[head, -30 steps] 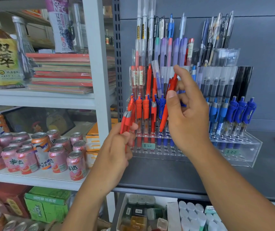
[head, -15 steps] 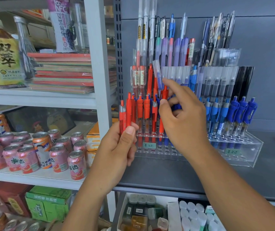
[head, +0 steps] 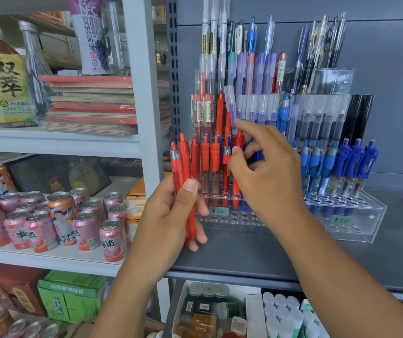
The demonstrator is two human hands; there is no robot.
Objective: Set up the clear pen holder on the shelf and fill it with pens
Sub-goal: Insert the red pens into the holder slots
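Within left hand [head: 171, 215], two red pens [head: 183, 167]

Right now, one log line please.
left hand: holds red pens | right hand: seating red pen | clear pen holder: front holes empty

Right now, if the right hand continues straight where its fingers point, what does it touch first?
Probably the red pens standing in the clear holder; the right hand is already at them, though depth is unclear.

Pen holder [head: 356, 230] on shelf [head: 293, 259], pens [head: 347, 164] standing in it, cans [head: 85, 228] left, notebooks [head: 90, 106] above cans
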